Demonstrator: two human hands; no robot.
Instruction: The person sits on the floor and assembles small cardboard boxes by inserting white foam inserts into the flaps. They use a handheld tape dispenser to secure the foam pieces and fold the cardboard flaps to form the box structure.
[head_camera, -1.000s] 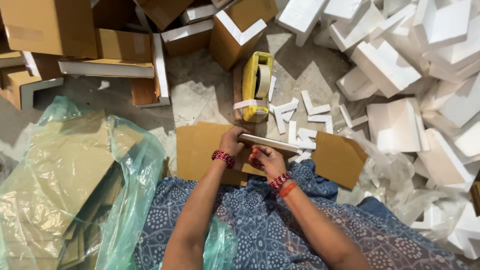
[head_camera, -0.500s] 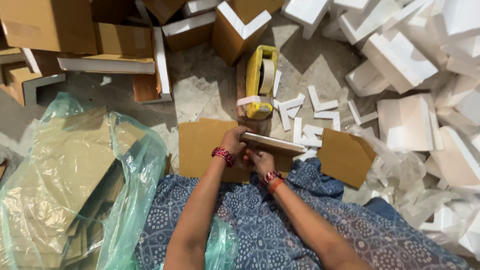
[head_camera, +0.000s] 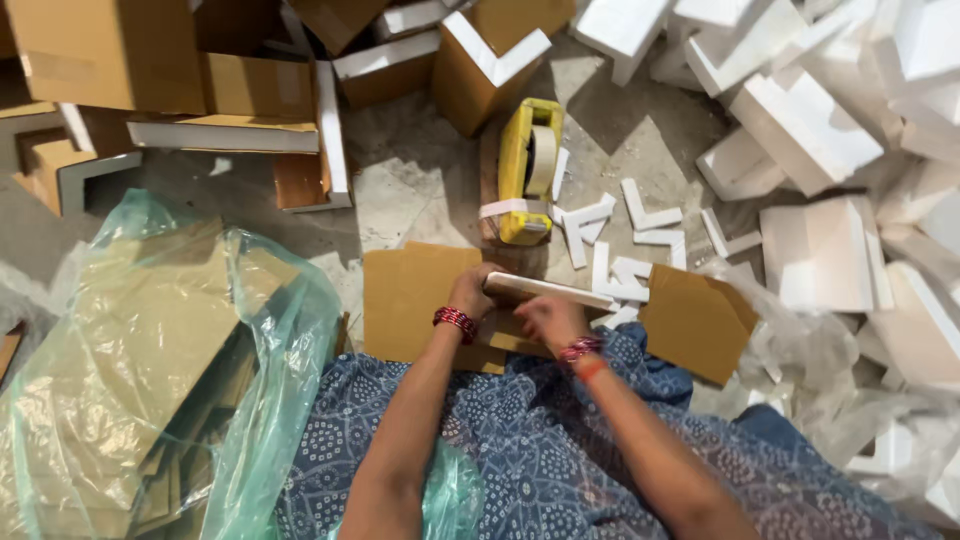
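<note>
Down on the concrete floor (head_camera: 420, 190), right in front of the person's lap, a flat brown cardboard sheet (head_camera: 415, 300) lies spread out, w/ a long white foam strip (head_camera: 550, 291) set across its middle. Left hand (head_camera: 470, 295) is closed around the strip's near end, fingers curled over it, pinning it down on the card; right hand (head_camera: 548, 320) rests just below the strip on the card, fingers bent, but whether it actually pinches anything I can't tell from this angle. Looks to me like the strip sits at the fold line so the card flaps on either side, incl. the angled right flap (head_camera: 695, 320), can come up around it. Yellow tape dispenser (head_camera: 528, 170) stands just beyond the sheet, close enough to grab. Small white L-shaped foam bits (head_camera: 640, 215) are scattered beside it, touching the sheet's far edge. Room is tight: green plastic bag of flat card pieces (head_camera: 150, 370) crowds the left, white foam blocks (head_camera: 810, 130) pile up on the right, finished card-wrapped corners (head_camera: 480, 70) stack behind. Only bare floor is the patch btw dispenser and boxes.
</note>
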